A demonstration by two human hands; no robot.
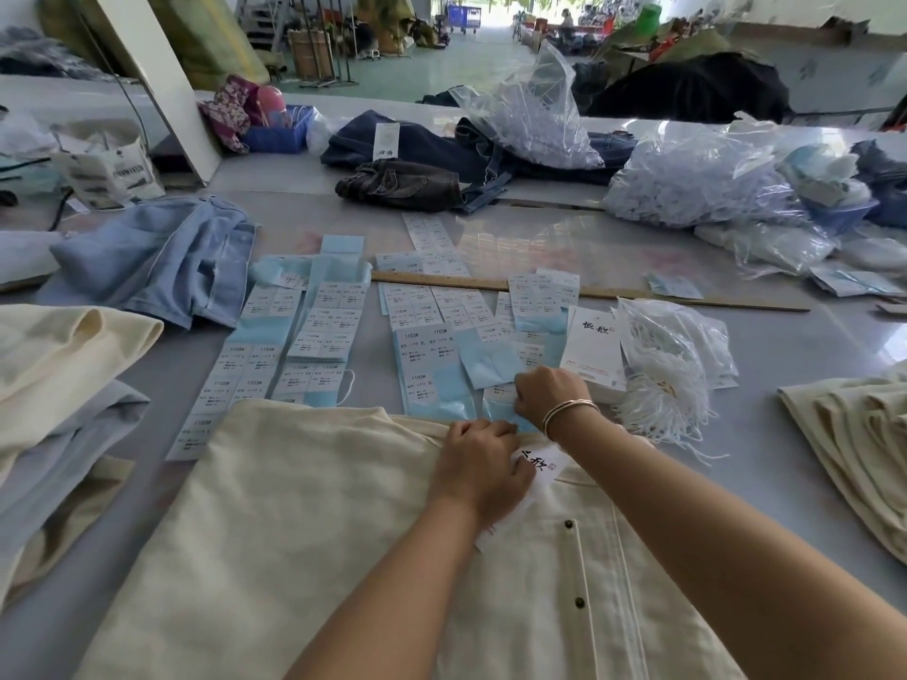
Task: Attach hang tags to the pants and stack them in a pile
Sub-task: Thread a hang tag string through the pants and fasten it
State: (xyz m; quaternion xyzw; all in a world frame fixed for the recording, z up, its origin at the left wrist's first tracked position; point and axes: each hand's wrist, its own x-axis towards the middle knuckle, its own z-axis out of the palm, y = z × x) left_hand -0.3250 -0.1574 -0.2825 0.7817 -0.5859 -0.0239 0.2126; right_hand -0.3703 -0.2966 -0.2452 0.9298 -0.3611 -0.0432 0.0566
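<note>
Pressing hang tag (537, 466) onto cream pants (294, 507): left hand (483, 466) curled; right hand (549, 392) pinching sticker sheet (505, 409).

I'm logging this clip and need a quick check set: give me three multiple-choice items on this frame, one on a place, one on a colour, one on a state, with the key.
1. Where does the wooden ruler lie?
A. On the table beyond the sticker sheets
B. Under the cream pants
C. In the blue basket

2. What colour are the pants under the hands?
A. Dark denim blue
B. Cream
C. Black

3. What is the left hand doing?
A. Hanging idle off the table
B. Lifting the ruler
C. Resting on a white hang tag at the waistband

Key: 1 A, the ruler lies on the grey table behind the sheets; 2 B, the fabric is pale cream; 3 C, the hand partly covers the printed tag.
</note>
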